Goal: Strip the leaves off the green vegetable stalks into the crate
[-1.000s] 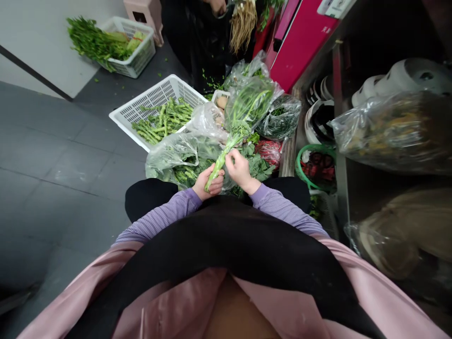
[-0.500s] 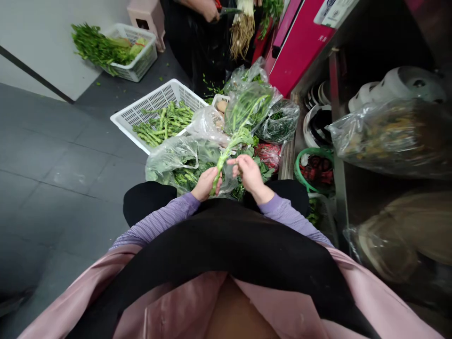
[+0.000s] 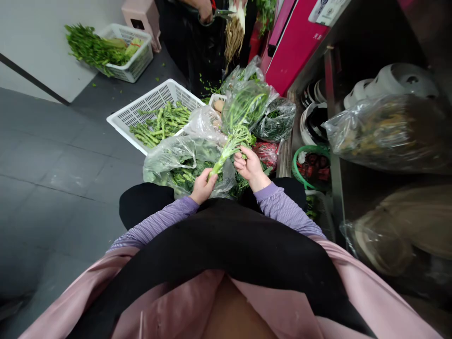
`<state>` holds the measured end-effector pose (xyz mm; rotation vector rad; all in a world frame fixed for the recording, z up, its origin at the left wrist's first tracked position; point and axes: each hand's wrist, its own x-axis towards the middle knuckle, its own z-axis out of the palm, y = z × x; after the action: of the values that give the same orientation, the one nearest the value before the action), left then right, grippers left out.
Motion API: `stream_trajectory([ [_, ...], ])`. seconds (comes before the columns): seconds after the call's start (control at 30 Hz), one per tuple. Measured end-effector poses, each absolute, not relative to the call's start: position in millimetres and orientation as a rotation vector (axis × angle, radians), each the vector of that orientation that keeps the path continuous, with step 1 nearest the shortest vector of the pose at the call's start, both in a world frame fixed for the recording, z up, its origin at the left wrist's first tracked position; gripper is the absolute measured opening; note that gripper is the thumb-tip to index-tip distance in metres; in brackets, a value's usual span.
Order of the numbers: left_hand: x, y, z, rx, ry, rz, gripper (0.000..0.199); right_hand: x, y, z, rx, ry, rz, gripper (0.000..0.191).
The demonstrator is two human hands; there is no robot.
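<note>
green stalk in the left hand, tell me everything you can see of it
The green stalk is pale and fresh-looking, branching into a bushy head. It slants forward and to the right. The left hand grips its lower end; the right hand is close beside the head, contact unclear. Beneath it is a plastic bag of greens.

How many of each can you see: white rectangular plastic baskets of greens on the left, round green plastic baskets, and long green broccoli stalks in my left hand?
White rectangular plastic baskets, left: 2
Round green plastic basket: 1
Long green broccoli stalk in your left hand: 1
Total: 4
</note>
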<state>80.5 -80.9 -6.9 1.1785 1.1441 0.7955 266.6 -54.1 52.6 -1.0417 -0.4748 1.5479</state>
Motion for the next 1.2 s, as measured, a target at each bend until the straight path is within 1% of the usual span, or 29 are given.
stream_trajectory([
  [0.07, 81.7, -83.4, -5.9, 1.132, 1.113, 0.828, 0.015, 262.2, -55.8, 48.9, -1.002, -0.440, 1.640, 0.025],
  [0.13, 83.5, -84.9, -2.8, 1.040, 0.979, 0.788, 0.019, 256.0, -59.9, 41.8, -1.000, -0.423, 1.836, 0.027],
  [0.2, 84.7, -84.3, 1.1, 0.878, 0.782, 0.682, 0.028, 251.0, -64.7, 32.5, -1.005, -0.429, 1.993, 0.023],
  [0.23, 84.7, -83.0, 2.8, 0.783, 0.692, 0.616, 0.032, 250.4, -66.4, 28.2, -1.008, -0.443, 1.988, 0.018],
  [0.3, 83.0, -78.9, 5.0, 0.596, 0.553, 0.477, 0.036, 254.4, -66.9, 22.4, -1.013, -0.490, 1.807, 0.008],
  [0.33, 81.6, -76.7, 5.5, 0.515, 0.500, 0.414, 0.037, 258.4, -65.6, 21.6, -1.019, -0.521, 1.694, 0.006],
  [0.4, 78.3, -73.3, 5.5, 0.385, 0.409, 0.313, 0.038, 267.1, -61.6, 23.7, -1.035, -0.574, 1.538, 0.013],
  [0.57, 74.1, -75.6, 7.0, 0.202, 0.297, 0.235, 0.045, 269.2, -56.9, 33.3, -0.978, -0.601, 1.494, 0.031],
  [0.73, 74.7, -80.2, 9.7, 0.146, 0.316, 0.200, 0.047, 260.0, -62.5, 26.4, -0.941, -0.693, 1.397, 0.036],
  [0.9, 74.7, -79.0, 8.2, 0.180, 0.302, 0.205, 0.046, 267.3, -62.6, 23.8, -0.942, -0.718, 1.335, 0.036],
  [0.97, 75.1, -78.9, 8.1, 0.230, 0.268, 0.201, 0.045, 269.4, -61.6, 25.1, -0.955, -0.655, 1.395, 0.033],
  [1.0, 75.6, -79.3, 8.4, 0.268, 0.255, 0.194, 0.045, 268.5, -61.2, 24.6, -0.964, -0.604, 1.482, 0.031],
  [1.13, 80.4, -82.5, 11.3, 0.501, 0.251, 0.172, 0.043, 250.0, -61.3, 7.4, -1.025, -0.386, 1.977, 0.023],
  [1.2, 82.3, -83.6, 12.0, 0.653, 0.339, 0.290, 0.043, 241.1, -61.7, -6.0, -1.130, -0.301, 2.038, 0.021],
])
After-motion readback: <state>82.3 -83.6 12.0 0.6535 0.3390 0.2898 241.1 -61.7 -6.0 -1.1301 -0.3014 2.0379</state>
